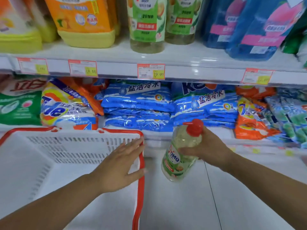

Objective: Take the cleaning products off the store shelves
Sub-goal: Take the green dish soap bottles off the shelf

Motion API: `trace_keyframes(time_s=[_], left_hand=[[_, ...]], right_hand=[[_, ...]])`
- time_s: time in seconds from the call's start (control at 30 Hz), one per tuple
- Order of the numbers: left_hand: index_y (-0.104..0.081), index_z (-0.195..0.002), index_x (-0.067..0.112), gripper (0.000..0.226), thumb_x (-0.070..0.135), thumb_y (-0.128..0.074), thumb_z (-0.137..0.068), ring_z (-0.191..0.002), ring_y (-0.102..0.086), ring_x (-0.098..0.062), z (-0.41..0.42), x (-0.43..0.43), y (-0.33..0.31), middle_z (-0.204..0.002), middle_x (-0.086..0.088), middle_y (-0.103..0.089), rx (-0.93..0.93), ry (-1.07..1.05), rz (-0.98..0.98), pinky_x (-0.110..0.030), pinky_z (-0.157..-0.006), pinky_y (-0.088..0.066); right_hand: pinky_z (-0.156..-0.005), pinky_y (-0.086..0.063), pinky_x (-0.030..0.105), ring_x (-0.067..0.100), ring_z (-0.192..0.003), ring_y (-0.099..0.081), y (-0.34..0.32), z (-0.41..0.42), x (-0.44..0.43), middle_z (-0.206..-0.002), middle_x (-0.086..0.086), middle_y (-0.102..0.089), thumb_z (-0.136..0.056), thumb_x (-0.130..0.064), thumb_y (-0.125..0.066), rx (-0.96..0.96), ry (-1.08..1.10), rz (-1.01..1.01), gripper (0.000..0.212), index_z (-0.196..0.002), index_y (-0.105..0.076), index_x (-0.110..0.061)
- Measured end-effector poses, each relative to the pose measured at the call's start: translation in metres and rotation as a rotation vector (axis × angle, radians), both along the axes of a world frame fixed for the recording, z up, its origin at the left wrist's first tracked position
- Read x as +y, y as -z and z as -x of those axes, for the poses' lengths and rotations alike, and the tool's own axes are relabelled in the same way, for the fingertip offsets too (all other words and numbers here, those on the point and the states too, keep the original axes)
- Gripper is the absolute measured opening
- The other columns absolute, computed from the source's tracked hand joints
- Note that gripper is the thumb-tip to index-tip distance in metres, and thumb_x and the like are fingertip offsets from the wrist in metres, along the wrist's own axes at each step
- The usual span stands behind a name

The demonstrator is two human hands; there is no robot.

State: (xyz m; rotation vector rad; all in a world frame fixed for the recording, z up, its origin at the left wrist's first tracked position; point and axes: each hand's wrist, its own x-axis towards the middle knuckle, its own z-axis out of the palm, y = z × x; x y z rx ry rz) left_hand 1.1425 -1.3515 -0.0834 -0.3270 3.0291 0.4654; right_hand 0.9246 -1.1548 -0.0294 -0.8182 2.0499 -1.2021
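Note:
My right hand (209, 149) grips a clear bottle of pale yellow dish liquid (180, 156) with a red cap and a green label, tilted, in front of the lower shelf and right of the basket. My left hand (122, 166) lies with straight fingers on the red right rim of a white shopping basket (49, 155), which looks empty inside. On the upper shelf (182, 70) stand two more green-labelled bottles (147, 25), yellow jugs (86, 22) and blue refill packs (255, 29).
The lower shelf holds stacked blue detergent bags (137, 103), a Tide bag (66, 107), a green and white bag (20, 103) at left and orange bags (250, 118) at right. Price tags (151, 71) line the shelf edge. White floor tiles (182, 205) lie below.

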Motion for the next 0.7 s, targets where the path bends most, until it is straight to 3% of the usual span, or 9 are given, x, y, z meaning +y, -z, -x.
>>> trace_keyframes(time_s=[0.1, 0.23, 0.3, 0.4, 0.53, 0.6, 0.63, 0.7], left_hand=[[-0.004, -0.158, 0.031, 0.083, 0.076, -0.018, -0.089, -0.147, 0.016, 0.003, 0.0, 0.002, 0.008, -0.163, 0.015, 0.014, 0.034, -0.006, 0.013, -0.032, -0.124, 0.004], [0.0, -0.157, 0.032, 0.082, 0.075, -0.014, -0.089, -0.146, 0.019, 0.003, -0.003, 0.001, 0.01, -0.162, 0.016, 0.018, 0.032, 0.006, 0.015, -0.031, -0.123, 0.006], [-0.001, -0.158, 0.031, 0.083, 0.075, -0.013, -0.089, -0.147, 0.019, 0.001, -0.003, 0.0, 0.011, -0.163, 0.014, 0.017, 0.036, 0.016, 0.021, -0.032, -0.123, 0.006], [-0.011, -0.158, 0.03, 0.084, 0.076, -0.017, -0.088, -0.148, 0.017, 0.0, -0.001, -0.001, 0.009, -0.164, 0.012, 0.01, 0.063, 0.022, 0.022, -0.031, -0.123, 0.008], [-0.034, -0.152, 0.029, 0.083, 0.079, -0.018, -0.087, -0.151, 0.006, -0.004, 0.008, -0.003, 0.003, -0.164, 0.008, -0.011, 0.159, 0.048, 0.044, -0.034, -0.124, 0.003], [-0.043, -0.148, 0.026, 0.073, 0.072, -0.031, -0.092, -0.151, -0.008, -0.008, 0.021, -0.003, -0.007, -0.162, 0.006, -0.024, 0.255, 0.046, 0.076, -0.04, -0.124, -0.009], [-0.047, -0.145, 0.025, 0.068, 0.067, -0.037, -0.093, -0.149, -0.017, -0.011, 0.029, -0.004, -0.016, -0.159, 0.005, -0.031, 0.323, 0.028, 0.099, -0.04, -0.123, -0.014], [-0.054, -0.138, 0.024, 0.058, 0.058, -0.045, -0.092, -0.141, -0.034, -0.017, 0.048, -0.009, -0.042, -0.15, 0.003, -0.044, 0.499, -0.034, 0.155, -0.036, -0.119, -0.023]], right_hand=[[-0.084, -0.051, 0.024, 0.006, -0.096, -0.063, 0.042, -0.005, 0.0, -0.101, -0.015, -0.068, -0.048, -0.025, -0.094, 0.032, 0.005, -0.099, 0.078, -0.113, -0.054, -0.041], [-0.076, -0.044, 0.017, 0.001, -0.091, -0.058, 0.074, -0.014, 0.0, -0.099, -0.019, -0.062, -0.058, -0.012, -0.093, 0.052, -0.007, -0.158, 0.071, -0.103, -0.048, -0.045], [-0.078, -0.047, 0.019, 0.0, -0.093, -0.06, 0.086, -0.017, 0.002, -0.101, -0.017, -0.063, -0.054, -0.017, -0.092, 0.034, 0.022, -0.152, 0.075, -0.104, -0.048, -0.05], [-0.087, -0.052, 0.029, 0.011, -0.104, -0.061, 0.098, -0.018, 0.007, -0.113, -0.008, -0.062, -0.04, -0.031, -0.088, -0.008, 0.044, -0.112, 0.084, -0.109, -0.047, -0.053], [-0.096, -0.054, 0.038, 0.021, -0.12, -0.054, 0.083, -0.008, 0.007, -0.135, 0.006, -0.049, -0.033, -0.028, -0.091, -0.146, -0.113, -0.243, 0.108, -0.126, -0.038, -0.044], [-0.103, -0.048, 0.037, 0.02, -0.127, -0.048, 0.048, 0.005, 0.004, -0.145, 0.001, -0.042, -0.049, -0.018, -0.091, -0.124, -0.286, -0.477, 0.117, -0.144, -0.027, -0.042], [-0.103, -0.045, 0.032, 0.018, -0.127, -0.046, 0.025, 0.012, 0.002, -0.146, -0.001, -0.041, -0.062, -0.014, -0.087, -0.094, -0.345, -0.575, 0.11, -0.148, -0.025, -0.039], [-0.096, -0.047, 0.027, 0.013, -0.118, -0.055, -0.029, 0.025, -0.003, -0.137, -0.004, -0.054, -0.08, -0.011, -0.077, -0.025, -0.35, -0.588, 0.074, -0.14, -0.042, -0.037]])
